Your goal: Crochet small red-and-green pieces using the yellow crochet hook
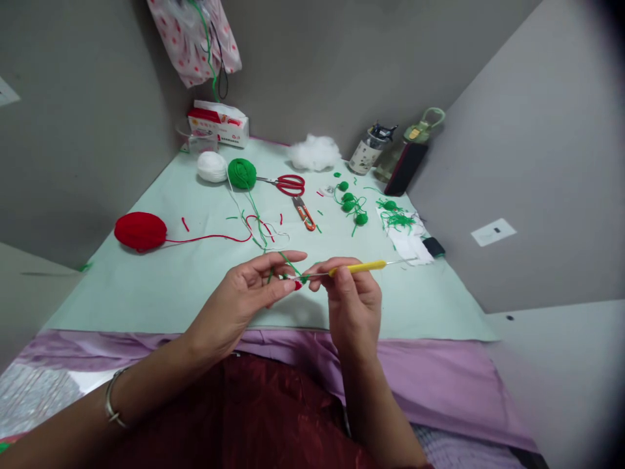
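Near the table's front edge, my left hand (254, 286) pinches a small crochet piece (297, 284) in red, white and green yarn. Green yarn runs up over the left fingers. My right hand (354, 299) grips a crochet hook (361, 268) by its yellow handle, and the metal tip reaches into or against the piece; fingers hide the exact spot. Strands lead back to a red yarn ball (140, 232) at the left, a white yarn ball (211, 167) and a green yarn ball (242, 174) farther back.
Red-handled scissors (290, 185) and orange thread snips (304, 213) lie mid-table. Small green crocheted balls (361, 219) sit right of them, with green scraps (398, 218) on tissue beyond. White stuffing (315, 153), a jar (366, 153), a bottle (418, 133) and a tissue box (224, 127) stand along the back.
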A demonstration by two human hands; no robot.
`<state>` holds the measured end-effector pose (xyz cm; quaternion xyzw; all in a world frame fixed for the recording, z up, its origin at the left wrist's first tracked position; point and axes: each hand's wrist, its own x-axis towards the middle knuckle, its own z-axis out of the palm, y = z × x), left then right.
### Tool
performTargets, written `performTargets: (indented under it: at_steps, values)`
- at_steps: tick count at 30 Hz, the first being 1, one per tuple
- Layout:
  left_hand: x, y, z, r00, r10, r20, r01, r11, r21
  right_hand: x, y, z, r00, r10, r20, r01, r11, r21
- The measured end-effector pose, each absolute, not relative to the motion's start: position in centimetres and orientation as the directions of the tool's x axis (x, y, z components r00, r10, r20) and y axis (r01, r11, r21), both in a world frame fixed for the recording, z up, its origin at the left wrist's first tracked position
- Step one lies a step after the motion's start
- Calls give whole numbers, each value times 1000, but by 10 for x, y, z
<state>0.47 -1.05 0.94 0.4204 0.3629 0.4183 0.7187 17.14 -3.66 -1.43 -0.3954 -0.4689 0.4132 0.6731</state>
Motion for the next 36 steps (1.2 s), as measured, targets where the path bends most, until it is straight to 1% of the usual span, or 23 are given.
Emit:
performTargets:
  at_steps: [2, 3, 5, 6, 8, 10, 12, 13, 14, 15, 17, 18, 20, 21, 23, 26, 28, 29, 30, 31, 33, 35, 36]
  values:
    - [3, -10, 9, 377, 911, -164, -285, 283, 916, 173, -39, -11, 222, 920, 324, -145, 360, -922]
    - [3, -10, 8, 373, 914, -159, -275, 272, 922, 173, -40, -9, 224, 909, 351, -90, 378, -921]
    - [2, -11, 6, 354, 925, -138, -246, 235, 940, 172, -44, -7, 210, 872, 443, 90, 434, -897]
    - [2, -12, 5, 339, 932, -127, -231, 213, 949, 171, -45, -7, 188, 841, 508, 195, 475, -858]
    - [3, -14, 4, 300, 948, -108, -211, 176, 961, 169, -47, -10, 98, 750, 654, 385, 578, -720]
    - [4, -15, 4, 280, 953, -114, -245, 186, 952, 166, -48, -16, -12, 624, 781, 532, 665, -524]
    - [5, -15, 5, 318, 932, -173, -321, 278, 905, 164, -48, -21, -94, 525, 846, 652, 674, -346]
    - [5, -14, 6, 365, 906, -216, -359, 351, 865, 164, -47, -23, -109, 508, 855, 687, 659, -304]
    - [5, -13, 7, 417, 871, -260, -389, 429, 815, 164, -47, -23, -97, 513, 853, 694, 649, -312]
    - [4, -11, 8, 461, 837, -295, -410, 496, 765, 165, -47, -23, -59, 544, 837, 667, 645, -373]
    - [2, -9, 10, 506, 796, -332, -435, 568, 699, 167, -46, -18, 76, 640, 764, 504, 637, -584]
    - [2, -8, 10, 503, 798, -332, -443, 568, 694, 168, -45, -15, 145, 684, 715, 391, 624, -677]
    - [2, -8, 10, 478, 825, -301, -432, 520, 737, 169, -42, -9, 198, 746, 636, 224, 597, -770]
    - [3, -9, 10, 470, 839, -275, -415, 484, 770, 169, -41, -7, 181, 762, 621, 199, 591, -782]
    - [6, -12, 10, 440, 871, -216, -388, 402, 830, 169, -40, -7, 109, 771, 628, 222, 597, -771]
    - [10, -15, 8, 368, 914, -171, -384, 317, 867, 166, -40, -14, 62, 714, 698, 370, 633, -680]
    - [10, -15, 7, 371, 907, -199, -398, 349, 849, 165, -42, -19, 24, 636, 771, 525, 649, -552]
    - [9, -14, 7, 403, 887, -228, -412, 398, 820, 166, -43, -20, -3, 600, 800, 580, 653, -488]
    - [8, -12, 7, 440, 859, -262, -427, 457, 781, 166, -44, -21, -17, 580, 814, 600, 657, -456]
    - [7, -10, 8, 477, 828, -294, -438, 514, 738, 167, -44, -20, 1, 580, 815, 583, 662, -472]
    - [5, -8, 8, 513, 794, -326, -461, 575, 676, 169, -43, -16, 121, 637, 762, 454, 647, -613]
    - [5, -7, 9, 485, 817, -311, -470, 543, 696, 171, -42, -12, 233, 722, 651, 264, 598, -757]
    - [6, -7, 9, 457, 840, -292, -457, 503, 734, 171, -41, -11, 248, 757, 604, 190, 574, -797]
